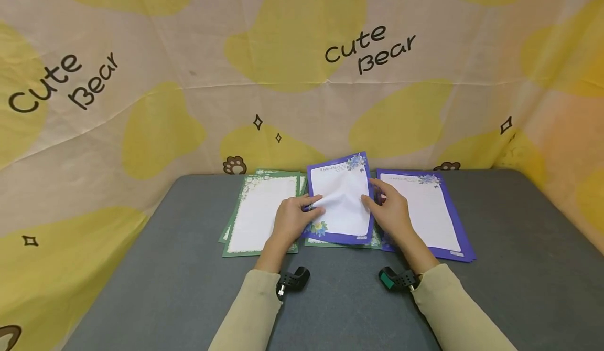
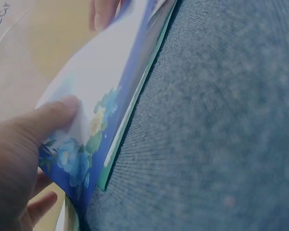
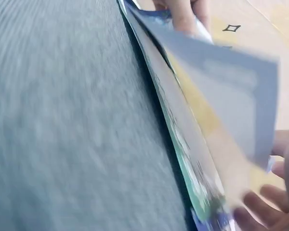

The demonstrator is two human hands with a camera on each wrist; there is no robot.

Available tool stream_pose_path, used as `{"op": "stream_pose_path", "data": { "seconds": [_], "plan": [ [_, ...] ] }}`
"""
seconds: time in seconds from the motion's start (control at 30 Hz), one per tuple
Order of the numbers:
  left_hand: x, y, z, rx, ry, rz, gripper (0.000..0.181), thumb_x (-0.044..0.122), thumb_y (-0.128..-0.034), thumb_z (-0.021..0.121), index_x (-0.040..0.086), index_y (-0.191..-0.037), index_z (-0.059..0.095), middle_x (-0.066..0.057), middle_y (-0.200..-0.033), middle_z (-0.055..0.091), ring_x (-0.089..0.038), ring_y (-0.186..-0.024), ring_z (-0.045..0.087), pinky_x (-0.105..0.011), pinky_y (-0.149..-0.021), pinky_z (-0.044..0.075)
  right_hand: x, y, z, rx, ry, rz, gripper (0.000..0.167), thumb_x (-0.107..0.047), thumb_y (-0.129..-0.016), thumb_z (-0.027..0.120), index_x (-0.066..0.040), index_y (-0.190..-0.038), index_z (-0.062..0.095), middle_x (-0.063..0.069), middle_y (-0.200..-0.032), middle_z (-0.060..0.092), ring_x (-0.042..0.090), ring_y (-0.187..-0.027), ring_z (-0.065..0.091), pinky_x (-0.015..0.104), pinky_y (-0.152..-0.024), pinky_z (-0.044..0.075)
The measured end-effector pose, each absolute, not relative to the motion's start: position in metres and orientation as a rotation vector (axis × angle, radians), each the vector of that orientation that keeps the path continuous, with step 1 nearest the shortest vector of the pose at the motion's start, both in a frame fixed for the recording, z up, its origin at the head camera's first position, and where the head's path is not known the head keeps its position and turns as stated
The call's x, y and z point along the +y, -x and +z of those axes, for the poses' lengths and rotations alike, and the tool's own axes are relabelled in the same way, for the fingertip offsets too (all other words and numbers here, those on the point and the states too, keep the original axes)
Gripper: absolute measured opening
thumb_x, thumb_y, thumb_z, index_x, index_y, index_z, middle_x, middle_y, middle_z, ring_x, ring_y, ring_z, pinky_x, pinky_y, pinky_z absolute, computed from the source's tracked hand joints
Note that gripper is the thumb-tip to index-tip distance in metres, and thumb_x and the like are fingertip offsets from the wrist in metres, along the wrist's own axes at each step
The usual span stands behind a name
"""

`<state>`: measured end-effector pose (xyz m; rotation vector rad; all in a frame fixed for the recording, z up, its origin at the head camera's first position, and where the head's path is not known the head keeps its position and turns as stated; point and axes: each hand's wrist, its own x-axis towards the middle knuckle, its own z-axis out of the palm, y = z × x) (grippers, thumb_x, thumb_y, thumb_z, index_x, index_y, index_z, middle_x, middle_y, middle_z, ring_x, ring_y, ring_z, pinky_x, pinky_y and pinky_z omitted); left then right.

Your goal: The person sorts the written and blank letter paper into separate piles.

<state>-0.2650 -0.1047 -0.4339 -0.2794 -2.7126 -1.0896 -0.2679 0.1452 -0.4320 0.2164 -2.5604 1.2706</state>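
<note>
A blue-violet-bordered sheet of paper (image 1: 341, 217) with blue flowers at its corners is held raised and slightly bowed between both hands. My left hand (image 1: 289, 217) pinches its left edge, thumb on top and fingers beneath, as the left wrist view shows. At its right edge, my right hand (image 1: 391, 209) pinches the paper between thumb and fingers. Below it lies a green-bordered sheet (image 1: 322, 243), mostly covered. More green-bordered sheets (image 1: 264, 214) overlap at the left, beside my left hand. Blue-violet-bordered sheets (image 1: 436, 212) lie stacked to the right, partly behind my right hand.
The papers lie toward the back of a dark grey table (image 1: 340, 309). Behind it hangs a cream and yellow cloth (image 1: 302, 99) printed with "Cute Bear". Each wrist wears a black camera strap, the left one (image 1: 294, 279) and the right one (image 1: 398, 279).
</note>
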Motion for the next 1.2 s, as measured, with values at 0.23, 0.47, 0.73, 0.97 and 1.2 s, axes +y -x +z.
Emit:
{"op": "stream_pose_path", "data": {
  "seconds": [0.23, 0.47, 0.73, 0.97, 1.2],
  "plan": [
    [-0.103, 0.264, -0.428, -2.658, 0.309, -1.221, 0.041, 0.035, -0.0856, 0.081, 0.026, -0.125, 0.074, -0.004, -0.127, 0.072, -0.021, -0.085, 0.063, -0.031, -0.07, 0.046, 0.154, 0.268, -0.424, -2.53, -0.092, 1.63, 0.039, -0.017, -0.103, 0.059, -0.009, -0.14, 0.06, 0.022, -0.14, 0.061, 0.035, -0.111, 0.068, 0.02, -0.072, 0.056],
    [-0.101, 0.265, -0.424, -2.505, 0.259, -1.523, 0.029, 0.022, -0.0927, 0.075, 0.011, -0.119, 0.076, -0.003, -0.132, 0.071, -0.019, -0.11, 0.072, -0.034, -0.094, 0.059, 0.162, 0.268, -0.416, -2.494, -0.047, 1.783, 0.039, -0.016, -0.103, 0.059, -0.011, -0.141, 0.06, 0.018, -0.142, 0.06, 0.027, -0.114, 0.066, 0.014, -0.074, 0.054],
    [-0.109, 0.267, -0.418, -2.307, 0.031, -1.89, 0.022, 0.012, -0.0922, 0.074, 0.012, -0.114, 0.078, -0.007, -0.127, 0.071, -0.011, -0.084, 0.062, -0.024, -0.069, 0.053, 0.168, 0.267, -0.408, -2.459, -0.082, 1.933, 0.043, -0.023, -0.102, 0.061, -0.012, -0.144, 0.057, 0.006, -0.123, 0.068, 0.001, -0.09, 0.066, 0.017, -0.078, 0.057],
    [-0.114, 0.264, -0.41, -2.303, 0.06, -1.959, 0.023, 0.014, -0.0943, 0.072, 0.012, -0.117, 0.077, -0.008, -0.118, 0.073, -0.014, -0.096, 0.068, -0.04, -0.089, 0.059, 0.174, 0.267, -0.401, -2.34, -0.197, 2.193, 0.045, -0.02, -0.102, 0.062, -0.007, -0.144, 0.055, -0.017, -0.096, 0.07, 0.001, -0.082, 0.067, 0.019, -0.073, 0.058],
    [-0.103, 0.26, -0.398, -2.304, 0.104, -1.983, 0.025, 0.014, -0.0943, 0.072, 0.013, -0.119, 0.076, -0.009, -0.116, 0.073, -0.011, -0.093, 0.068, -0.038, -0.089, 0.06, 0.193, 0.262, -0.383, -2.263, -0.328, 2.267, 0.034, -0.019, -0.099, 0.066, -0.013, -0.133, 0.063, -0.014, -0.094, 0.07, 0.002, -0.078, 0.066, 0.02, -0.07, 0.057]
  ]
}}
